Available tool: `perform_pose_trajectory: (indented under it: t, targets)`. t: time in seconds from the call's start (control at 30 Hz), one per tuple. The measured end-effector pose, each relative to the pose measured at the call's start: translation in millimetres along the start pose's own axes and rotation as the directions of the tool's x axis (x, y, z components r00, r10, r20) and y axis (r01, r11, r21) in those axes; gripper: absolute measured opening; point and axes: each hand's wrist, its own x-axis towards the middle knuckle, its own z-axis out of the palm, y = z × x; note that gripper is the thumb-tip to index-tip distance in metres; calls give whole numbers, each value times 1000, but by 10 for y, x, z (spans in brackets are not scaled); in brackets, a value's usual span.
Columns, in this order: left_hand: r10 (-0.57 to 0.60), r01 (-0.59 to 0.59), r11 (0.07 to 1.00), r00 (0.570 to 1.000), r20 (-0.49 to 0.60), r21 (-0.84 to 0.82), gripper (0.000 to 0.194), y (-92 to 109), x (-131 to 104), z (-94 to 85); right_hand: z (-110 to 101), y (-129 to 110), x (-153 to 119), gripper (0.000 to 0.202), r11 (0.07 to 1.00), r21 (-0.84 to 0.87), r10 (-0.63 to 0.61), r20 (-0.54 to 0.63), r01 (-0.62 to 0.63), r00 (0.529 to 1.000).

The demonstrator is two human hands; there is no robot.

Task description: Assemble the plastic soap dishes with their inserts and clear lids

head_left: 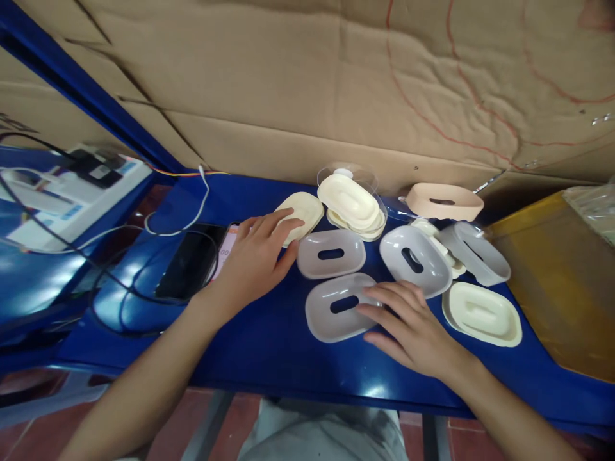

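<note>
My left hand (269, 250) reaches over a cream oval plastic piece (310, 208), its spread fingertips at that piece's near edge. A grey oval dish with a slot (312, 253) lies just right of the left thumb. Nearer to me is a second grey slotted dish (321, 320). My right hand (408, 323) has its fingers apart, with the fingertips over this dish's right side; whether they press on it I cannot tell. Another grey slotted dish (432, 269) rests beyond the right hand. To that hand's right sits a cream dish (494, 314).
Stacked cream pieces (353, 198), a peach slotted dish (446, 202) and a tilted grey dish (480, 253) lie at the back of the blue table (288, 346). A yellow-brown box (552, 282) borders the right. Leftward are phones (187, 262), cables and a power strip (86, 198).
</note>
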Motion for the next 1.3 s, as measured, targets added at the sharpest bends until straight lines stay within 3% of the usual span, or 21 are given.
perform_pose_trajectory:
  t: [0.13,0.27,0.4,0.5,0.63,0.77,0.87,0.93,1.1,1.2,1.3]
  targets:
    - [66,-68,993,997,-31,-93,30,78,3,-46,-61,76,-20,27,977,-162,119,-122,-138,985]
    - [137,-140,974,990,-33,-180,31,218,-22,-73,-121,206,-44,37,873,-294,325,-241,-388,914]
    - [160,-160,972,987,-13,-173,29,278,-50,-32,-127,305,-73,65,795,-334,432,-274,-506,859]
    - [166,-167,974,986,-22,-156,29,239,-43,15,-81,333,-99,83,784,-374,461,-183,-495,868]
    - [88,-98,983,994,-68,-158,29,124,60,30,-19,368,-134,75,765,-408,483,-149,-499,863]
    - [21,-27,995,998,-60,-100,31,35,359,-31,-31,425,-155,69,751,-376,519,-174,-543,837]
    - [149,-143,988,983,107,-63,46,22,727,-83,-40,443,-151,65,769,-340,512,-180,-542,840]
    - [261,-257,965,929,261,-50,63,35,1007,-87,-27,447,-143,61,785,-309,503,-187,-536,844]
    - [212,-256,967,819,533,7,84,94,1575,29,-5,468,-121,57,814,-228,488,-228,-534,842]
    - [192,-233,972,782,593,-8,79,130,1700,93,-80,415,-105,54,887,-145,395,-255,-438,883]
    - [205,-217,975,822,532,-40,59,148,1698,98,-210,239,-94,55,974,36,225,-206,-222,952]
